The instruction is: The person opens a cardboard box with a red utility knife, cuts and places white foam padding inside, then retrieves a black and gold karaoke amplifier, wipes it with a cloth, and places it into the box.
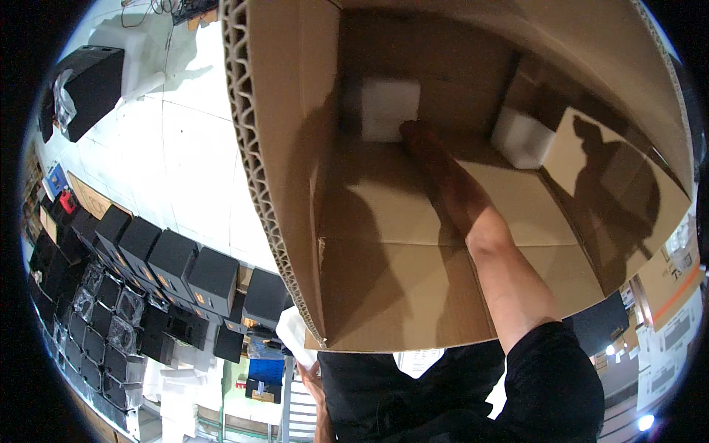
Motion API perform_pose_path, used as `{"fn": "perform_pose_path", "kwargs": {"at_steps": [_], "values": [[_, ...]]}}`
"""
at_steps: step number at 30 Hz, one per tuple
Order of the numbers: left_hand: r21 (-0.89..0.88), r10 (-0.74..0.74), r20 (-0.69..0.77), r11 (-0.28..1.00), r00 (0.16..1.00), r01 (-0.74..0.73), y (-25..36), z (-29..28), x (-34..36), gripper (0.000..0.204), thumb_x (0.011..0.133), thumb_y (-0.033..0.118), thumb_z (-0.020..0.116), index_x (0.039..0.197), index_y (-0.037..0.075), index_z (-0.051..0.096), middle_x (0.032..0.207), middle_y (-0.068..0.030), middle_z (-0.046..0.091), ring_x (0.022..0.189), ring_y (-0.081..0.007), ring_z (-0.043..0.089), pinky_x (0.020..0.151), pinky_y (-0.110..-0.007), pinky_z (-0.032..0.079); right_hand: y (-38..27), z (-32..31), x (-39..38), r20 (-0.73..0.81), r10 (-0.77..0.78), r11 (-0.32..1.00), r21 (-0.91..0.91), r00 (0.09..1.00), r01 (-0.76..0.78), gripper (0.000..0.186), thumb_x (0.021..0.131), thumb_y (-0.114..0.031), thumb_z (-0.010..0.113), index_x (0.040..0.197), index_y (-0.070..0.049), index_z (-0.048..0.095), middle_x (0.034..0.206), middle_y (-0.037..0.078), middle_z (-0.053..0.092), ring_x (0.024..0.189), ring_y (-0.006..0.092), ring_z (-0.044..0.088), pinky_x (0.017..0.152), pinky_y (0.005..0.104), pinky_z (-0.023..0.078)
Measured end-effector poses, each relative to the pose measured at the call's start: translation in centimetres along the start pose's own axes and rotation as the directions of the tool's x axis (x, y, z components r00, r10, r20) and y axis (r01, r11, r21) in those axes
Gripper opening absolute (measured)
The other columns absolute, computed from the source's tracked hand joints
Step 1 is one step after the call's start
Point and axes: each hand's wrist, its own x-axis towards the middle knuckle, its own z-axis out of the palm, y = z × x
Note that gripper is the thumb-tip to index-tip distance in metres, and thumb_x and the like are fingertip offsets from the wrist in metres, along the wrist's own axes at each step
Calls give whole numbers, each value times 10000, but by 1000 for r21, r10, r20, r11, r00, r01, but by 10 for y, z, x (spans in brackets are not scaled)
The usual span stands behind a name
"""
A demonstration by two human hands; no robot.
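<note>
Left hand (312, 380), low beside a large open cardboard box (369, 295), grasps a white foam piece (294, 336). Deep inside, the right hand (421, 139) meets a white foam block (388, 107) near the far wall; shadow hides whether its fingers close. A second block (526, 140) sits farther right. Outside, leftward, black cabinets (173, 258) line the pale floor (203, 177).

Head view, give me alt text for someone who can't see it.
The right hand reaches deep into an open cardboard box, to a white block. Outside the box, the left hand is at another white piece.
</note>
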Motion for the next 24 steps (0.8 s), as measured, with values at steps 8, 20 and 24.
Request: {"fn": "perform_pose_path", "kwargs": {"at_steps": [8,20,24], "values": [[-56,-38,-30,998,999,36,-6,-2,1,804,932,482,520,1513,46,174,1223,-267,535,1022,-310,615,732,-346,566,63,-11,-20,-151,-22,997,-82,988,10,321,955,-173,447,1222,-15,529,1164,232,614,1055,375,624,894,485,508],[260,164,-3,953,986,-157,9,19,-11,841,775,41,743,1464,-44,268,1218,-217,578,1008,-255,634,674,-284,533,19,-75,-48,-47,39,970,-238,998,-49,485,917,-182,521,1369,-34,426,1193,236,599,1094,400,595,900,511,476],[119,131,8,984,991,-131,-11,0,11,828,777,40,741,1454,-61,276,1233,-223,565,1041,-266,616,721,-304,535,4,-27,-27,-312,-268,888,287,912,359,438,928,-165,498,1336,-10,465,1166,229,616,1091,387,600,900,517,472]]}}
